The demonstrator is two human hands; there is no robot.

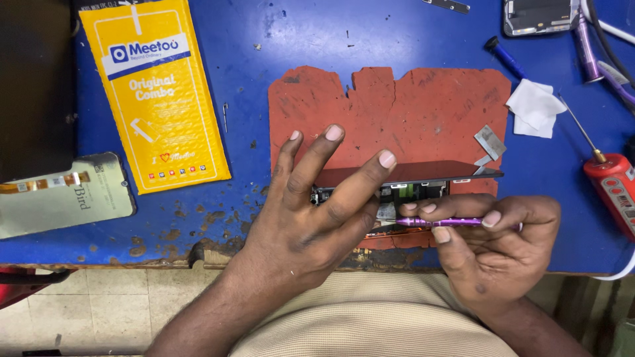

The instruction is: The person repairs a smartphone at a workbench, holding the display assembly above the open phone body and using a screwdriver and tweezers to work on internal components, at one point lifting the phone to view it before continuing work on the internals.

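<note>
Looking down from my head camera, I am steadying an opened phone (423, 177) on its edge with my left hand (311, 211), the fingers spread loose rather than clenched; how much of the palm is pressing on it I cannot tell. My right hand (493, 241) is pinching a slim purple screwdriver (440, 222) between thumb and fingertips, its tip pointing toward my left hand, at the phone's exposed innards just beside my fingers. The phone is standing on a worn red mat (397, 112) that stretches away beyond both hands. I judge that I am working on the small fasteners inside the frame; the next move calls for seating the tip squarely and keeping the phone from tipping. Beyond my right hand are lying a folded white wipe (534, 108) and a red-handled tool (612, 182). Well off past my left hand are lying a yellow padded envelope (155, 99) and a pale phone back cover (63, 195), all on the blue table (225, 198).
</note>
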